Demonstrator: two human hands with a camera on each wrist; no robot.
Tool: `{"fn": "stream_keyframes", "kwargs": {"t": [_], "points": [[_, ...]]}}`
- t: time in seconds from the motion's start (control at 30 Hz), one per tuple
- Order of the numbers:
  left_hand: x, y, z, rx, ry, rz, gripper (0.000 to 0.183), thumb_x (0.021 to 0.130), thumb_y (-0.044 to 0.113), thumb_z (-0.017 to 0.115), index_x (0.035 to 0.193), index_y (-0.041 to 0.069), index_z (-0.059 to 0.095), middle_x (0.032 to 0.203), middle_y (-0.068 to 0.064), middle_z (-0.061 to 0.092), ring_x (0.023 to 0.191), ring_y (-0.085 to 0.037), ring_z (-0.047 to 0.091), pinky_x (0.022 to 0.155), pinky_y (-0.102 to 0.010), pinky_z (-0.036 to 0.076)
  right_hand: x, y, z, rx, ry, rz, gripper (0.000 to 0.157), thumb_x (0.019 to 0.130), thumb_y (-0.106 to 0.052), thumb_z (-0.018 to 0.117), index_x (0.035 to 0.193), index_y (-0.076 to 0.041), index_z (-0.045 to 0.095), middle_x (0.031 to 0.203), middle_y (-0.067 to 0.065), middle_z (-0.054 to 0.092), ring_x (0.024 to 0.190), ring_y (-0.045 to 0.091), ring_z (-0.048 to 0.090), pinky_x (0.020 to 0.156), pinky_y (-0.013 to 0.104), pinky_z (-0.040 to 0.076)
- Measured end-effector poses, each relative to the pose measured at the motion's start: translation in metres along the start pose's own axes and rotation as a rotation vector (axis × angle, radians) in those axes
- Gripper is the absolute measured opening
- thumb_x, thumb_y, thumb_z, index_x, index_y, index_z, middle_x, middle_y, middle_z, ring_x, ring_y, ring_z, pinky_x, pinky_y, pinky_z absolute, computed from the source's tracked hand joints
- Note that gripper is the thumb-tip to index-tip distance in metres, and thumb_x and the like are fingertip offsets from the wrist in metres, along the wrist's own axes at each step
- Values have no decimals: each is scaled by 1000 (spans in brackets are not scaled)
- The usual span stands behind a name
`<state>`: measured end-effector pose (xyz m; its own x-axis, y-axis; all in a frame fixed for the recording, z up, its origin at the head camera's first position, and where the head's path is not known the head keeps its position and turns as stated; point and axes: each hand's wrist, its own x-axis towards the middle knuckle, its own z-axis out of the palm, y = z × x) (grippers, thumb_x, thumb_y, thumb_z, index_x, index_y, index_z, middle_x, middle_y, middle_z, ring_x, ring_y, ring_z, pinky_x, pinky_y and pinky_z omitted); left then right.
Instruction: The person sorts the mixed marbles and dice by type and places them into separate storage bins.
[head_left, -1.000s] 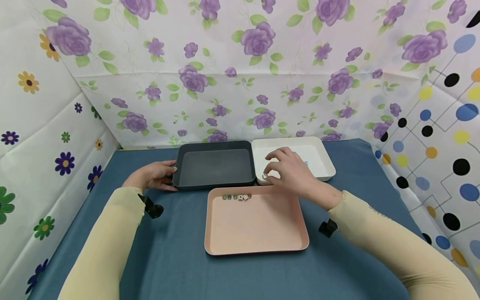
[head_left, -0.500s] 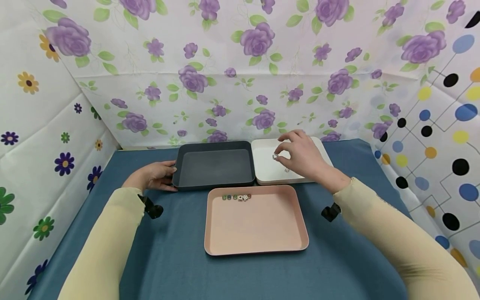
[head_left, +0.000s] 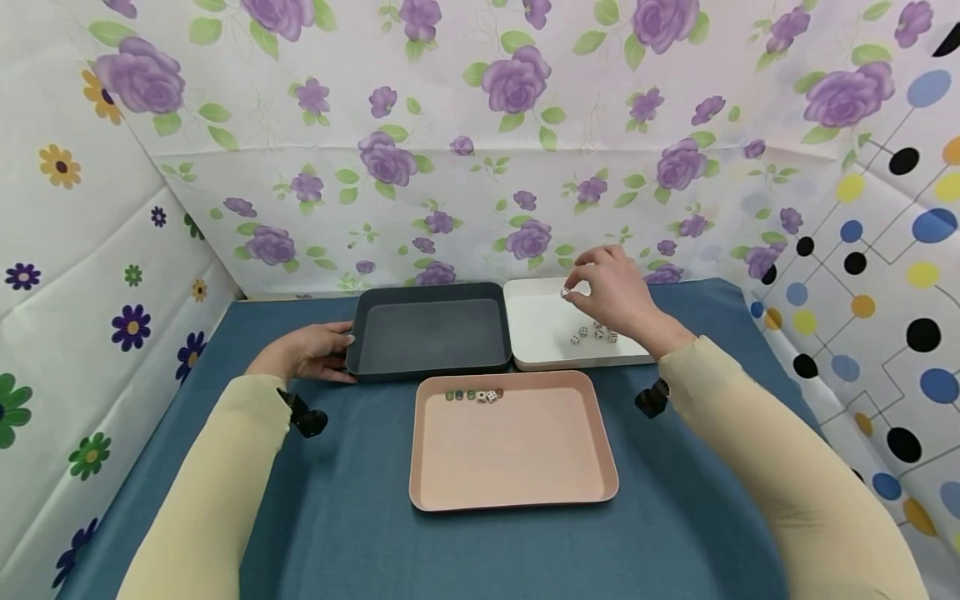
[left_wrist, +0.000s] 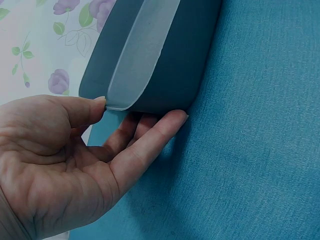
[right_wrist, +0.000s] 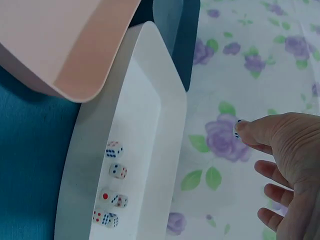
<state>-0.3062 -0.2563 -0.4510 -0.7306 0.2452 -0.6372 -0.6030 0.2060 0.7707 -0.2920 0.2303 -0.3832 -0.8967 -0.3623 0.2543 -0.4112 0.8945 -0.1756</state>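
Note:
My right hand (head_left: pixel 618 287) pinches a white die (right_wrist: pixel 238 129) between thumb and index fingertips, raised over the white tray's back part; the other fingers are spread apart. Several white dice with red and blue pips (right_wrist: pixel 118 171) lie in the white tray (head_left: pixel 536 321) below the hand. At the left, my left hand (head_left: pixel 315 350) holds the end of the dark grey tray (head_left: pixel 431 371). Its thumb is at the rim and its fingertips (left_wrist: pixel 175 120) are low against the outer wall. Inside, the dark tray has nothing in it.
A pink tray (head_left: pixel 513 458) stands in front of the other two, with a short row of small green, white and brownish dice (head_left: pixel 471 395) along its back left edge. Blue cloth (head_left: pixel 337 517) covers the table. Patterned sheets (head_left: pixel 465 192) hang at the back and sides.
My right hand has moved back and to the right from the white tray's front left corner, rising with the die. Dice beneath it have come into view. The left hand stays put.

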Motion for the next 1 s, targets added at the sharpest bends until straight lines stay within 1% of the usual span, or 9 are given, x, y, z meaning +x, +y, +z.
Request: {"fn": "stream_keyframes", "kwargs": {"t": [0.2, 0.4, 0.53, 0.7, 0.83, 1.0], "points": [[-2, 2, 2, -3, 2, -6, 63, 115, 15, 30, 165, 29, -5, 163, -29, 21, 146, -44, 33, 100, -58, 52, 6, 7, 6, -17, -32, 44, 16, 94, -27, 77, 103, -14, 81, 134, 15, 57, 133, 42, 38, 106, 64, 36], [-3, 3, 2, -17, -7, -8, 63, 115, 14, 31, 165, 29, -5, 163, -30, 21, 146, -45, 33, 102, -59, 50, 10, 15, 20, -36, -86, 80, 18, 95, -29, 76, 104, -14, 80, 133, 14, 59, 131, 42, 40, 106, 64, 36], [-3, 3, 1, -14, -17, 0, 64, 115, 14, 31, 166, 29, -4, 163, -30, 21, 146, -45, 33, 101, -60, 50, 9, 18, 31, -41, -112, 86, 16, 94, -27, 76, 101, -13, 81, 130, 15, 60, 129, 42, 41, 103, 65, 38], [-2, 2, 0, -15, -19, 1, 63, 115, 14, 31, 166, 29, -3, 163, -30, 22, 145, -45, 33, 101, -59, 51, 8, 20, 45, -54, -146, 98, 12, 93, -26, 77, 97, -15, 81, 126, 13, 61, 128, 40, 40, 100, 63, 40], [-2, 1, 0, -17, -12, 0, 63, 115, 14, 31, 166, 29, -3, 163, -29, 23, 145, -45, 34, 101, -59, 51, 7, 21, 55, -61, -165, 115, 11, 92, -26, 79, 95, -16, 81, 125, 13, 61, 126, 39, 41, 99, 62, 41], [-2, 1, 0, -20, -3, -4, 63, 115, 14, 31, 166, 30, -3, 162, -29, 24, 145, -45, 34, 100, -59, 51, 5, 21, 63, -75, -179, 128, 10, 91, -25, 79, 96, -16, 81, 126, 14, 62, 124, 40, 42, 100, 63, 40]]}}
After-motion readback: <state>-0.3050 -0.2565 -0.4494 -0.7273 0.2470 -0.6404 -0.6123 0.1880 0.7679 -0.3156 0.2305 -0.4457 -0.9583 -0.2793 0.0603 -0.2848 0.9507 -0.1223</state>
